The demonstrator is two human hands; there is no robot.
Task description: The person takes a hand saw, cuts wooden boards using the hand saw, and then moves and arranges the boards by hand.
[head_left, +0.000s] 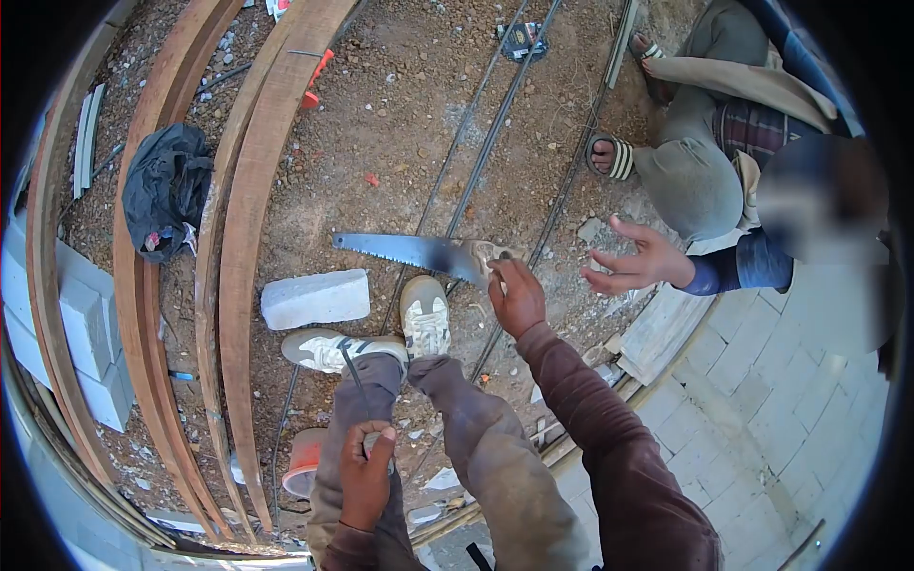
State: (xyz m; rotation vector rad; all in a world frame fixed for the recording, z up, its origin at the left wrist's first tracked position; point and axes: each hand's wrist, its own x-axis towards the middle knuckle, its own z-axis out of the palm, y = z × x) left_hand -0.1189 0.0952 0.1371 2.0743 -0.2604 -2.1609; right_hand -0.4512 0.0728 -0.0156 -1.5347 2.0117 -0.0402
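My right hand (517, 295) is closed around the handle of a hand saw (400, 249). The saw's blade points left above the ground, just beyond my shoes, with its toothed edge towards me. My left hand (367, 473) is wrapped around the grip of a slim dark metal rod tool (355, 374), which points away from me over my trouser leg; its exact kind is unclear. A pale block (315, 299) lies on the soil to the left of my shoes. To the right of the saw, a co-worker's open hand (636, 259) reaches out with nothing in it.
Long wooden beams (257, 190) run along the left, with a black plastic bag (167, 190) on them. White blocks (90, 314) are stacked beyond. Thin metal rods (476, 162) cross the soil. A co-worker (695, 171) crouches at right; an orange bucket (303, 457) stands by my leg.
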